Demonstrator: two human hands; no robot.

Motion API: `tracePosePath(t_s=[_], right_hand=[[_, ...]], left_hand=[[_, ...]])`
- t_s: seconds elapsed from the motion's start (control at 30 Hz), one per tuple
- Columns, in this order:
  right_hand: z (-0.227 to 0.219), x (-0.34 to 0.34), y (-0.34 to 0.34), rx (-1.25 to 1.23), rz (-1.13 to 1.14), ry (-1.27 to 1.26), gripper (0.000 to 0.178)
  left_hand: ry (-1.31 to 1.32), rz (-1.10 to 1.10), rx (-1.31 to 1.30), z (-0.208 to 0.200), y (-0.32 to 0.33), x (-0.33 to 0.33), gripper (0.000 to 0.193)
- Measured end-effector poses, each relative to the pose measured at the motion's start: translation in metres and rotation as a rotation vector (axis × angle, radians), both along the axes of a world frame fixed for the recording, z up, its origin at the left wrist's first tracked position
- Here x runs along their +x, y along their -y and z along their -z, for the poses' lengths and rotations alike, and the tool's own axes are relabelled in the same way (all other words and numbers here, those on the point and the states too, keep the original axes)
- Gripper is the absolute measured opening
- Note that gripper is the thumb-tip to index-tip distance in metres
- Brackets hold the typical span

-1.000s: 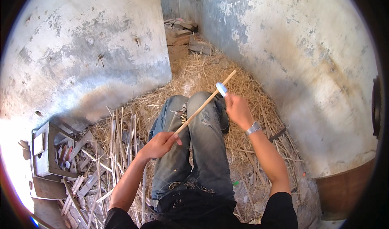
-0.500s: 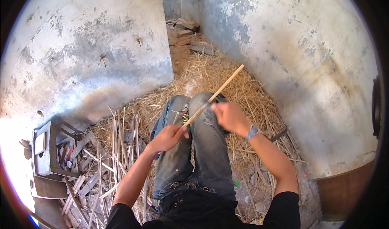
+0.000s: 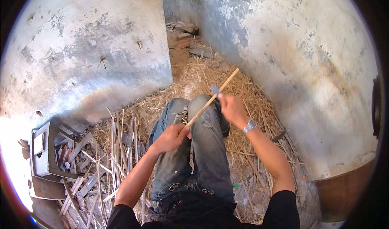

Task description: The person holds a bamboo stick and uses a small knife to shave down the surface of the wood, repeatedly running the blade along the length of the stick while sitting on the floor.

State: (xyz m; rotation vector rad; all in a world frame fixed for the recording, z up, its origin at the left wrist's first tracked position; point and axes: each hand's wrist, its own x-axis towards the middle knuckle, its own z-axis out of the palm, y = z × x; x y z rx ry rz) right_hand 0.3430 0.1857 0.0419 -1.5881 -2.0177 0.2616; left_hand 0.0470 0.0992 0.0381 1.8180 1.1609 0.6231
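My left hand point(image 3: 172, 138) is closed around the near end of a slim pale wooden stick point(image 3: 202, 109). The stick slants up and to the right across my right knee, its far end above the straw. In my right hand point(image 3: 234, 109) is a knife, whose short grey blade point(image 3: 215, 90) meets the stick in its upper half. The knife's handle is hidden in my fist, and the blade is slightly blurred. Worn jeans point(image 3: 176, 164) cover my legs under both hands, with small shavings on them.
Straw and shavings point(image 3: 251, 95) cover the floor around my legs. To my left lie long split strips point(image 3: 121, 139) beside a wooden box frame point(image 3: 50, 148) with scraps in it. Peeling walls point(image 3: 308, 66) rise on both sides; bricks point(image 3: 186, 34) are piled in the far corner.
My right hand has moved slightly forward along the stick, and the knife blade now shows against it. The stick's far end has dipped a little to the left.
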Motion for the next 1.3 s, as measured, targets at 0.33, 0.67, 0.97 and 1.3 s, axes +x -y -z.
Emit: tracePosePath(t_s=[0.33,0.67,0.97,1.3], right_hand=[[-0.002,-0.017,0.003,0.061,-0.045,-0.037,0.042],[-0.009,0.018,-0.024,0.088,0.084,-0.016,0.044],[-0.013,0.028,-0.032,0.097,0.133,-0.024,0.041],[-0.002,-0.012,0.022,0.228,-0.260,0.177,0.044]], left_hand=[[-0.003,-0.048,0.113,0.002,-0.010,0.017,0.045],[0.001,-0.069,0.100,0.001,-0.009,0.031,0.044],[-0.017,-0.131,0.179,0.004,0.002,0.031,0.038],[-0.134,-0.170,0.221,0.007,0.016,0.016,0.033]])
